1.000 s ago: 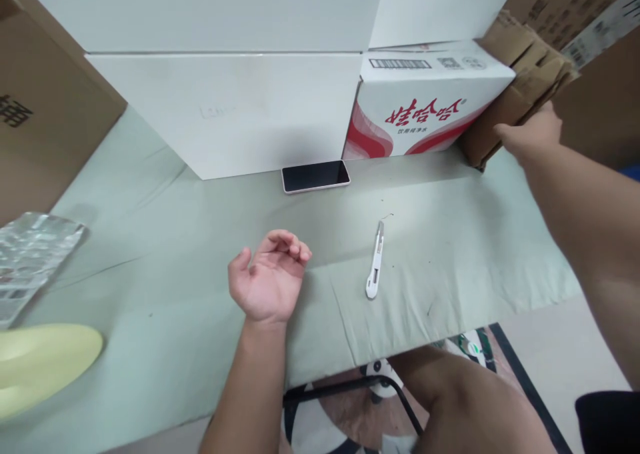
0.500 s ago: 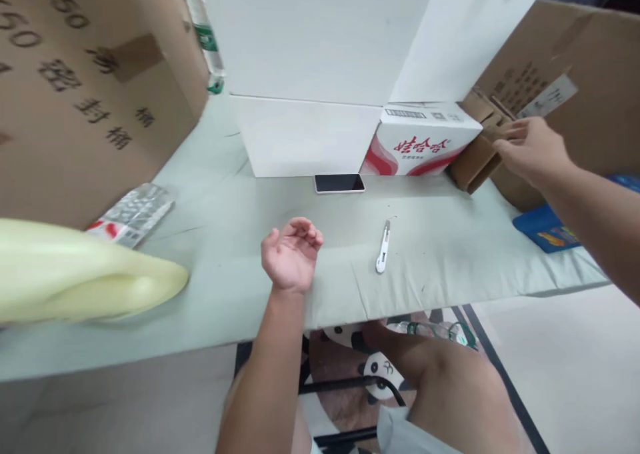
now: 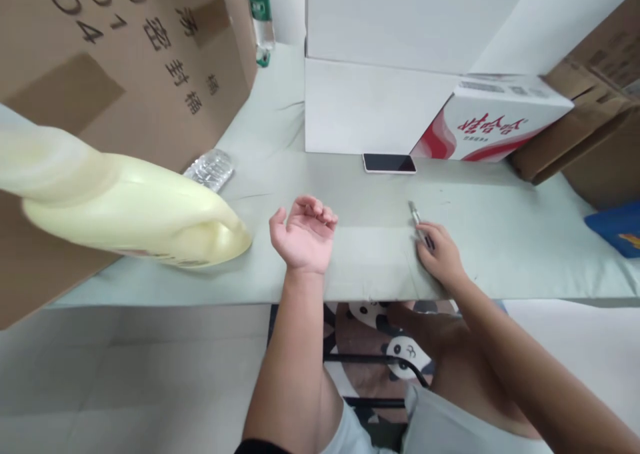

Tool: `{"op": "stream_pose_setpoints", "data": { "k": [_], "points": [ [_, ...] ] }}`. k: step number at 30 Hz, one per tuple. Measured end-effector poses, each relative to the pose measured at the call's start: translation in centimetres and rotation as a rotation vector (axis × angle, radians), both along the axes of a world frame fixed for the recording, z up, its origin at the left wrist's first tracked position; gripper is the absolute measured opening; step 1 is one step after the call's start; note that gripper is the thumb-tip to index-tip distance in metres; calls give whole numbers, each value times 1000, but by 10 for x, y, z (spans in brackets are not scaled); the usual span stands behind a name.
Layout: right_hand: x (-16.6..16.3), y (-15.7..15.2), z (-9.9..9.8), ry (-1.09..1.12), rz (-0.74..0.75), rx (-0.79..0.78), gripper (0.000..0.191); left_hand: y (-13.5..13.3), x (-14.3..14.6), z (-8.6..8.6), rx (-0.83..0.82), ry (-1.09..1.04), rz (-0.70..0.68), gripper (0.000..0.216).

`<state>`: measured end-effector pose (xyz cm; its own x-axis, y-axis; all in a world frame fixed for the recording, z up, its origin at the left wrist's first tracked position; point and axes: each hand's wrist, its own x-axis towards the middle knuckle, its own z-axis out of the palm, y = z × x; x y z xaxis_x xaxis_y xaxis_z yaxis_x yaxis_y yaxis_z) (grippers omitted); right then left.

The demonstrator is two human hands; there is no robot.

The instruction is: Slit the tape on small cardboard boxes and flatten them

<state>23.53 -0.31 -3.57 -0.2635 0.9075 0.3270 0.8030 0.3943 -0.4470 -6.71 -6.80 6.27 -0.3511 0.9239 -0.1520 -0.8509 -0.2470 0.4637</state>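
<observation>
My left hand rests palm up on the pale green table cover, fingers loosely curled, holding nothing. My right hand lies over the white utility knife near the table's front edge, fingers closing on its handle; only the knife's tip shows beyond my fingers. A phone lies face up behind them, against the white boxes.
A pale yellow jug lies on its side at the left, before a large brown carton. White boxes, a red-and-white drinks carton, brown cardboard line the back. A foil pack, a blue item.
My right hand left the cardboard at the back right and came down onto the utility knife. The view swung left. My left hand stayed put.
</observation>
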Motion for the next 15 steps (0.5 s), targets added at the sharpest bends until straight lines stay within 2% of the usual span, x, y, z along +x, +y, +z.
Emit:
{"op": "stream_pose_setpoints", "data": {
  "k": [2,4,6,9,12,15],
  "points": [
    [0,2,5,19,30,35,37,6,0,2,-19,22,10,41],
    [-1,6,7,32,-24,58,39,12,2,4,-29,37,2,41],
    [-2,10,7,25,-96,23,40,18,6,4,-28,47,-16,40],
    [-6,12,6,-2,-101,-38,34,26,13,-3,-24,106,-41,37],
    [-13,4,9,113,-117,-84,27,33,26,-14,-65,294,-87,30],
    [-23,-8,14,452,-147,-264,28,36,53,-27,-118,655,-222,20]
  ]
}}
